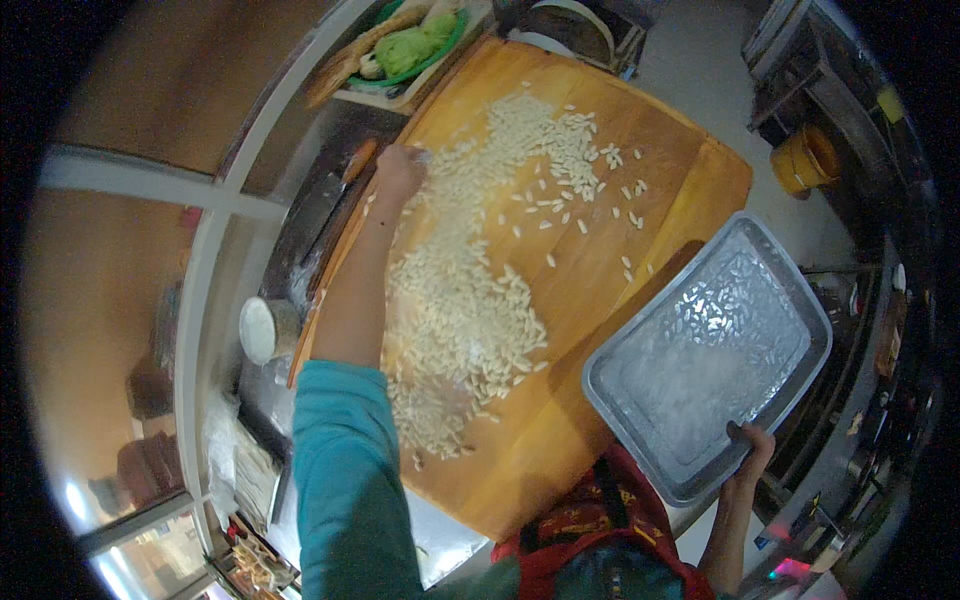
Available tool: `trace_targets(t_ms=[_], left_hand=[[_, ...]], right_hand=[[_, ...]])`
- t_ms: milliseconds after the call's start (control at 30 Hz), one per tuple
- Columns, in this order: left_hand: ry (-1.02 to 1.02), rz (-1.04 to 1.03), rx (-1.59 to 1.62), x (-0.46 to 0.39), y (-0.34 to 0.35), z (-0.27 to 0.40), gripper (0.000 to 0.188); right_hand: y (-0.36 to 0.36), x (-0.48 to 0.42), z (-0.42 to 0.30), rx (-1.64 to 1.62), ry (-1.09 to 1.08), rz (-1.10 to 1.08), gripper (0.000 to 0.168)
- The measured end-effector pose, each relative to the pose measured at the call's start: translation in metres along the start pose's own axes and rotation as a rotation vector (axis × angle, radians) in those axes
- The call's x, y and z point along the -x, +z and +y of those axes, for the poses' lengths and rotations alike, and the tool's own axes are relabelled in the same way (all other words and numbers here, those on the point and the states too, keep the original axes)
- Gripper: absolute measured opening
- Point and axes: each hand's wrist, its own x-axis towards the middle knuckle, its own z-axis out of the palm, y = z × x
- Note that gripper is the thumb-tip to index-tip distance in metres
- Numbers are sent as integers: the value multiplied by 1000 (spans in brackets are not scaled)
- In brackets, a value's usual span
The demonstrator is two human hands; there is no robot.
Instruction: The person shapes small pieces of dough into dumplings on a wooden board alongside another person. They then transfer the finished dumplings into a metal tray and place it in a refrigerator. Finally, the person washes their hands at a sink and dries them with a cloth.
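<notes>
My left hand (400, 174) is over the far left edge of a wooden work board (585, 285), with its fingers curled. Whether anything is held in them is hidden by blur and the hand itself. Small whitish dough pieces (465, 322) lie in a long floury spread beside my left forearm. Looser pieces (577, 157) are scattered towards the far right. My right hand (754, 450) grips the near rim of a rectangular metal tray (637, 427), which is tilted off the board's right side. White powder (667, 379) coats part of the tray's floor.
Left of the board lie a knife with a wooden handle (360, 160) and a tub of white powder (260, 330). Beyond is a green basket (450, 52) holding leafy vegetables (412, 49). A yellow bucket (799, 161) stands on the floor at right, near dark shelving (810, 82).
</notes>
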Motion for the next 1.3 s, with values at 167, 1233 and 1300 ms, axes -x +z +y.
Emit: trace_targets(t_ms=[167, 1233, 1300], left_hand=[[-100, -54, 460, -58, 58, 63, 32], [309, -269, -1066, 161, -149, -434, 11], [-109, -271, -1327, 157, -155, -405, 10]], right_hand=[[19, 2, -8, -33, 65, 108, 31], [66, 114, -6, 390, -208, 22, 43], [54, 107, -4, 240, -58, -58, 40]])
